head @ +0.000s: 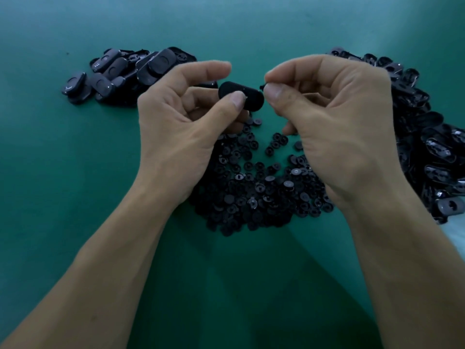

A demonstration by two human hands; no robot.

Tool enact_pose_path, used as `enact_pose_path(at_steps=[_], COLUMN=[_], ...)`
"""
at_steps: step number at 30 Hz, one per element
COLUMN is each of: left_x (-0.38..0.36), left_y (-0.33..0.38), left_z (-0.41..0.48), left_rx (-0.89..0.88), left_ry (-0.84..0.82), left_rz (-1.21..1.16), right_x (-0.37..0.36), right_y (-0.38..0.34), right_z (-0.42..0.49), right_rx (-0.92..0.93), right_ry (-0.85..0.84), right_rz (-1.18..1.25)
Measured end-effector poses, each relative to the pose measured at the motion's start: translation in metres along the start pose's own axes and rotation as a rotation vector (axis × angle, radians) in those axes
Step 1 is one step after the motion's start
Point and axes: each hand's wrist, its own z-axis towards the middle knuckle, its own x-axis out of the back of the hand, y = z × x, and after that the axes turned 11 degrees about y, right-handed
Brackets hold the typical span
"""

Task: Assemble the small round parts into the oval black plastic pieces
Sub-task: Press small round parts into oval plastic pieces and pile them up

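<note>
My left hand (181, 127) holds an oval black plastic piece (247, 95) between thumb and fingers, raised above the table. Just to its right, my right hand (334, 127) pinches a small round black part (263, 86) between thumb and forefinger, close to the oval piece's right end. Only a sliver of that small part shows. Below both hands lies a heap of several small round black parts (256, 187) on the green table.
A pile of oval black pieces (118, 74) lies at the back left of the green table (63, 172). A larger pile of oval pieces (432, 147) runs along the right side, partly behind my right hand.
</note>
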Motion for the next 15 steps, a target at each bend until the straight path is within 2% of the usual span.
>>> enact_pose_path(at_steps=[8,15], left_x=[-0.0001,-0.0008], left_y=[-0.0009,0.0004], left_z=[-0.0001,-0.0014], left_rx=[0.032,0.019], left_ry=[-0.005,-0.035], left_rz=[-0.029,0.035], right_x=[-0.0052,-0.0063], right_y=[0.0017,0.0016], right_z=[-0.003,-0.0058], right_rx=[0.022,0.026], right_ry=[0.026,0.027], right_rz=[-0.102,-0.154])
